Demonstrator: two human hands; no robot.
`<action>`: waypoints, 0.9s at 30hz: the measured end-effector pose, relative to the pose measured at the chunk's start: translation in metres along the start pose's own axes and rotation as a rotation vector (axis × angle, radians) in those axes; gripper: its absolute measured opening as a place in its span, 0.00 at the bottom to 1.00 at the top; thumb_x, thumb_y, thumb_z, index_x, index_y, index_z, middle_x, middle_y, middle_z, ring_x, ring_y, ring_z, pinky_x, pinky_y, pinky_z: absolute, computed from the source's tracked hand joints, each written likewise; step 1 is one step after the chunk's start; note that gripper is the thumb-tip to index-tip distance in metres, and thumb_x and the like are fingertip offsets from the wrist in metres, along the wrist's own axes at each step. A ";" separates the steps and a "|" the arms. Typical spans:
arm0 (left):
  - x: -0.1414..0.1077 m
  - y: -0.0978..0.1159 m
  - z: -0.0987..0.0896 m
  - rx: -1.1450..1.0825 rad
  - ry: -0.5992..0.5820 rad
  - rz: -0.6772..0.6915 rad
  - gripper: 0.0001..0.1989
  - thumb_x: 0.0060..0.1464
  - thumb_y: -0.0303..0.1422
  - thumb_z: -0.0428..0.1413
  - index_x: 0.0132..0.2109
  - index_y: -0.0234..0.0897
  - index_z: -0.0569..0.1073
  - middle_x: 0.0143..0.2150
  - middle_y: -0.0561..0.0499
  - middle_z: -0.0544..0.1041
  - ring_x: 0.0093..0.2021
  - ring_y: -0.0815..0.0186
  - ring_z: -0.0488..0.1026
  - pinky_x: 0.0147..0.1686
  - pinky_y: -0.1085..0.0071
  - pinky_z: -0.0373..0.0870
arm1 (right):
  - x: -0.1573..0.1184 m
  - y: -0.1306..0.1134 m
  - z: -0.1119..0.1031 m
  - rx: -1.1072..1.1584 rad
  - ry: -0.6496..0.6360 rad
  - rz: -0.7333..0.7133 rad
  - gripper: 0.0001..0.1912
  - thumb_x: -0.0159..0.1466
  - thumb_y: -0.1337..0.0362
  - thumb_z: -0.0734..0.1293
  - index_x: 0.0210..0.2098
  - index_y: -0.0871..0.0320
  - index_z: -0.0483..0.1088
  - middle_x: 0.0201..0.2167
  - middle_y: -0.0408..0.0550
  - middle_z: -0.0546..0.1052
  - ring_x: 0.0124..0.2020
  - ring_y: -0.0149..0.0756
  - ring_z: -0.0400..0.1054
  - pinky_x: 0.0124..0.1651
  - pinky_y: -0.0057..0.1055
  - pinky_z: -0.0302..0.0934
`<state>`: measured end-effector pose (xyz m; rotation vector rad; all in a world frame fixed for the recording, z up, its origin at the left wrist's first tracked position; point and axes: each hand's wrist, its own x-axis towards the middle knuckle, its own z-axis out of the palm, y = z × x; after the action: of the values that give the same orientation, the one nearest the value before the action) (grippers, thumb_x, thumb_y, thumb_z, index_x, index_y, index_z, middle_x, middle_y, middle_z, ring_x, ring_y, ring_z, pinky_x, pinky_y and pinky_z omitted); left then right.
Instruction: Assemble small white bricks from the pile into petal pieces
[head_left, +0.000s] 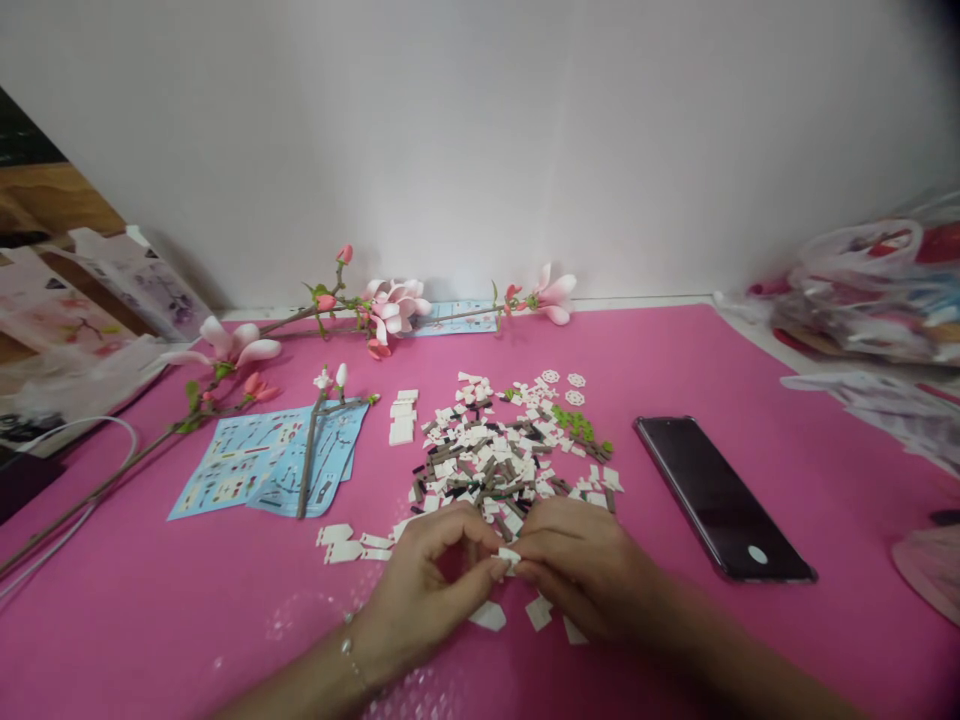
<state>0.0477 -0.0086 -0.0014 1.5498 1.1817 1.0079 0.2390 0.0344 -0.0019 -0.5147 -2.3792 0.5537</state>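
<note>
The left hand point(427, 600) and right hand point(581, 565) are meeting closely and pinching a small white plastic piece point(508, 556) between them, holding it just above the pink mat point(150, 620) and directly in front of the heap of loose pieces point(502, 455), keeping it within easy reach.

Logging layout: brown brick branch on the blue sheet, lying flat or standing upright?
Lying flat: the brown brick branch stretches across the light-blue paper instruction sheet.

The fingers point(541, 572) hide most of the white plastic brick point(509, 555), its shape unclear.
</note>
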 end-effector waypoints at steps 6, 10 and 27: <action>0.000 0.003 -0.002 -0.061 0.030 -0.069 0.04 0.53 0.29 0.56 0.30 0.35 0.70 0.27 0.52 0.71 0.28 0.67 0.68 0.29 0.71 0.63 | 0.000 0.001 0.002 0.018 -0.019 0.016 0.12 0.65 0.68 0.58 0.32 0.62 0.73 0.23 0.47 0.71 0.27 0.33 0.63 0.30 0.28 0.57; 0.005 0.003 -0.012 -0.288 0.284 -0.198 0.05 0.53 0.32 0.57 0.31 0.36 0.70 0.27 0.55 0.71 0.29 0.69 0.69 0.30 0.74 0.64 | 0.002 -0.001 0.002 0.012 -0.066 0.020 0.08 0.64 0.70 0.61 0.34 0.60 0.73 0.28 0.48 0.73 0.31 0.33 0.64 0.34 0.30 0.58; 0.016 -0.011 -0.017 -0.721 0.284 -0.295 0.08 0.50 0.31 0.62 0.37 0.32 0.77 0.22 0.54 0.73 0.24 0.73 0.68 0.28 0.77 0.63 | 0.013 -0.010 0.009 -0.138 -0.265 0.023 0.07 0.59 0.63 0.66 0.26 0.58 0.72 0.28 0.45 0.71 0.33 0.36 0.60 0.47 0.42 0.55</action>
<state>0.0318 0.0112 -0.0063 0.6651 1.0274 1.2900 0.2220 0.0300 0.0030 -0.5594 -2.6808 0.4960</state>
